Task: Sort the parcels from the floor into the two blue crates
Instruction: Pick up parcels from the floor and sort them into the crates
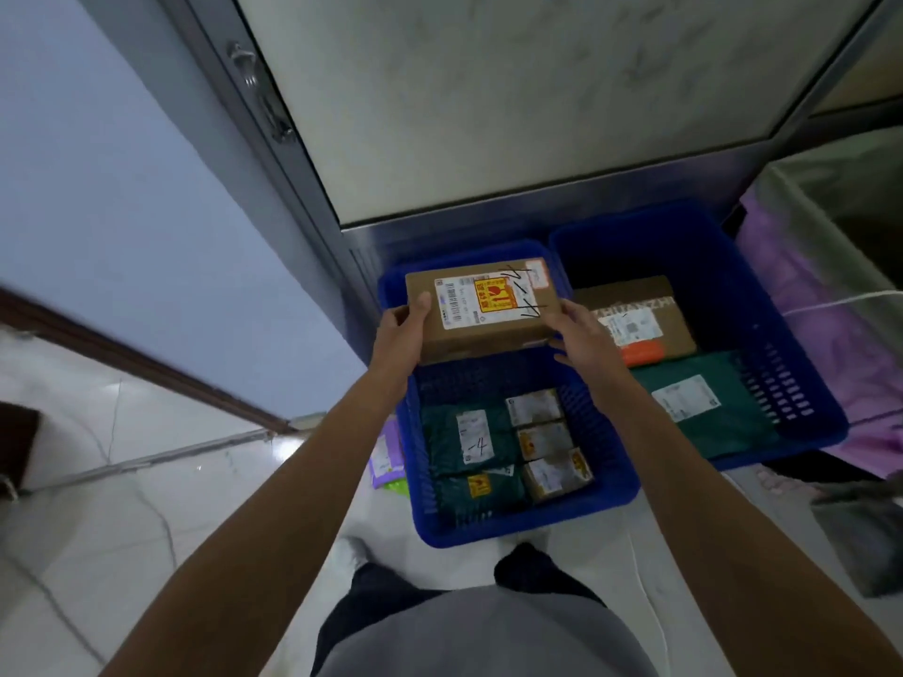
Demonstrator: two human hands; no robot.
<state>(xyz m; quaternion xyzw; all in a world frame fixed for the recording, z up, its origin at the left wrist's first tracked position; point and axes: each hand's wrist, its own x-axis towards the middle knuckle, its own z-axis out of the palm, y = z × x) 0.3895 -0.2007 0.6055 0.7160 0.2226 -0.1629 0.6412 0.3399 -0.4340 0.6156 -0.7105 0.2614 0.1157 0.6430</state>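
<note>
**Bare forearms stretched out, brown cardboard box held over the left blue plastic crate**

At far left, the white tiled floor lies open, so there is room to step back or sideways. A purple flat parcel lies on the floor just beside the left crate's outer wall, partly hidden by the left arm. A shuffling foot could catch it.

The left hand grips the box's left end, thumb on top and fingers curled under. The box hangs over the crate's far end, close to the steel cabinet base. Whether it touches the far rim cannot be told.

Below it the crate floor looks bare. The near half holds dark green plastic mailers and three small cardboard cartons, packed side by side. The box seems nearly as wide as the crate, so a tilted descent may jam a corner on a side wall. It could also land on the mailers.

The right hand clamps the box's right lower corner with spread fingers. This grip looks lighter, so that end could drop first.

The right blue plastic crate stands touching the left one. It holds a brown taped box and a large green mailer. A pale purple cloth crowds its outer side.
</note>
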